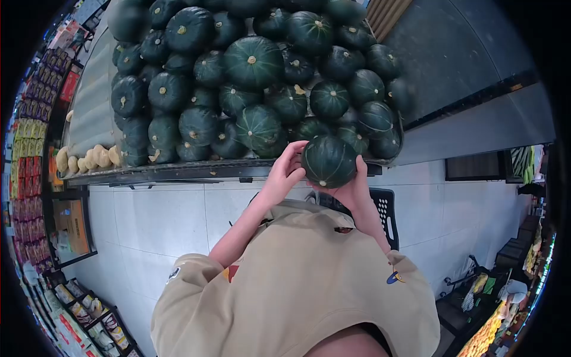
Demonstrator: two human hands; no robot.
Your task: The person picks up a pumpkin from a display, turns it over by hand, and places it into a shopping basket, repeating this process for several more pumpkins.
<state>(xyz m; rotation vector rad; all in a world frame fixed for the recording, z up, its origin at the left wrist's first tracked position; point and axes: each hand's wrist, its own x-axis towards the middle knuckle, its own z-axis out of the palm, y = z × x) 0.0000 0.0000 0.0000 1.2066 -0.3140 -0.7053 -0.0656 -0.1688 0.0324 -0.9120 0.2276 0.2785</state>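
A round dark green squash (329, 161) with pale stripes is held between my two hands, just in front of the display's front edge. My left hand (286, 174) rests at its left side, fingers curved against it. My right hand (355, 185) supports it from the right and below, the thumb up along its side; some fingers are hidden beneath. Behind it, many similar squashes (254, 62) lie piled on the display, several with pale stems showing.
The display's dark front edge (178, 174) runs across in front of me. Potatoes (101, 156) lie at its left end. A black perforated crate (383, 211) stands below on the right. Packaged goods (30, 160) fill shelves at far left. A person (513, 291) is at far right.
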